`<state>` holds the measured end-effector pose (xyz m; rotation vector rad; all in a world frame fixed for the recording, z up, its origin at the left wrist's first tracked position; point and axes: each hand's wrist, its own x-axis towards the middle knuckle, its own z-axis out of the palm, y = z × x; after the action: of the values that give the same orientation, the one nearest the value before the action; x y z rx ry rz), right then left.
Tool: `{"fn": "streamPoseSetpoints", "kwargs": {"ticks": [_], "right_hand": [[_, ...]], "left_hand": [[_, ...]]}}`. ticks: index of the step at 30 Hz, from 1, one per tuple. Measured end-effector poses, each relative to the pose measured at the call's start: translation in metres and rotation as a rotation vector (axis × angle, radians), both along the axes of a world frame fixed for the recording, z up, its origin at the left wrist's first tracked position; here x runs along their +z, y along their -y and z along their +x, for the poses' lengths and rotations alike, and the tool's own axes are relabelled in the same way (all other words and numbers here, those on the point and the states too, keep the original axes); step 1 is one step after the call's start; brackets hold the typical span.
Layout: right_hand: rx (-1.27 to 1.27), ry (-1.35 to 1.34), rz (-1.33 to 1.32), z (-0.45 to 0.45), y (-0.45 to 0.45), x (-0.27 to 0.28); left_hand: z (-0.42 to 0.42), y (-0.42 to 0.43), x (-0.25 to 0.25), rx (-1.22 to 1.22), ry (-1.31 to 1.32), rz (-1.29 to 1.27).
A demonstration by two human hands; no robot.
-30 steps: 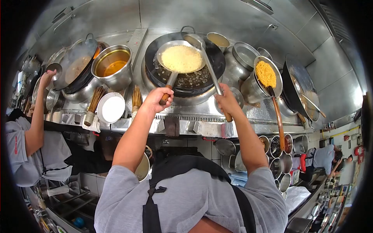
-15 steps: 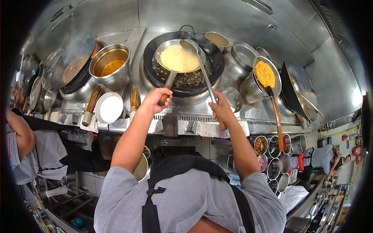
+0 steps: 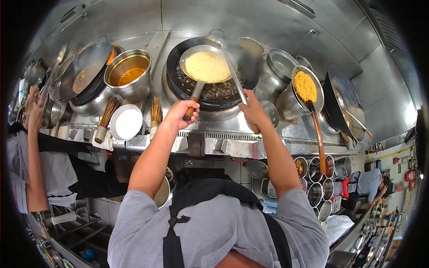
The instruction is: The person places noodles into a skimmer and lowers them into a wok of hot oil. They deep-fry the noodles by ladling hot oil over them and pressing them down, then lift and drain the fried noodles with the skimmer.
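Observation:
My left hand point(image 3: 182, 114) is closed round the wooden handle of a round metal strainer point(image 3: 182, 59). A mound of pale yellow food point(image 3: 207, 66), its kind unclear, fills the strainer. Beneath it is a large black wok point(image 3: 176, 47) with dark bubbling liquid point(image 3: 219, 93). In my right hand point(image 3: 254, 111) is a long-handled ladle point(image 3: 237, 79), its shaft passing along the strainer's right side. The ladle's bowl is smeared by motion near the wok's far rim.
A pot of amber liquid point(image 3: 146, 80), a steaming wok point(image 3: 99, 60), brushes point(image 3: 106, 114) and a white-filled bowl point(image 3: 126, 123) are left. Right, a noodle-filled strainer point(image 3: 295, 71) rests on a pot, beside another wok point(image 3: 333, 85). Ingredient tins point(image 3: 315, 193) sit below. A co-worker's arm point(image 3: 33, 152) shows at left.
The ladle's bowl has lifted from the food toward the wok's far rim, and my right hand has risen slightly. The strainer has barely moved. The co-worker's arm at left has swung upward.

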<state>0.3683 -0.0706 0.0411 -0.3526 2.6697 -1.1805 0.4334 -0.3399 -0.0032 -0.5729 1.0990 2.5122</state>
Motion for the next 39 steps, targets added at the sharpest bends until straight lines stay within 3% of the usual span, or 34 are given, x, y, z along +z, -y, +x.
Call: {"fn": "streamPoseSetpoints", "kwargs": {"ticks": [5,9,12,15,21,24,33,36,39], "right_hand": [[0.046,0.263,-0.049,-0.011,0.004,0.008],[0.036,-0.063,0.046,-0.014,0.014,-0.021],[0.037,0.243,-0.096,-0.009,0.008,-0.006],[0.018,0.126,-0.001,0.001,0.013,-0.004],[0.079,0.223,0.067,-0.003,0.007,0.011],[0.155,-0.169,0.183,-0.007,0.008,-0.007],[0.147,-0.095,0.339,0.004,-0.004,0.011],[0.231,-0.217,0.326,0.002,-0.021,0.004],[0.228,-0.124,0.259,0.005,-0.029,0.018]], "left_hand": [[-0.001,0.001,0.003,-0.001,0.016,-0.014],[0.0,0.0,0.001,-0.014,0.011,-0.025],[-0.001,0.0,0.002,-0.009,0.014,-0.019],[-0.001,0.0,0.001,-0.006,0.015,-0.011],[-0.001,0.001,0.003,-0.011,0.025,-0.026],[0.0,0.0,0.004,-0.024,0.022,-0.054],[-0.001,0.001,0.0,-0.028,0.014,-0.037],[-0.003,0.005,-0.003,-0.036,0.012,-0.014],[-0.002,0.003,0.002,-0.012,0.017,-0.023]]}}
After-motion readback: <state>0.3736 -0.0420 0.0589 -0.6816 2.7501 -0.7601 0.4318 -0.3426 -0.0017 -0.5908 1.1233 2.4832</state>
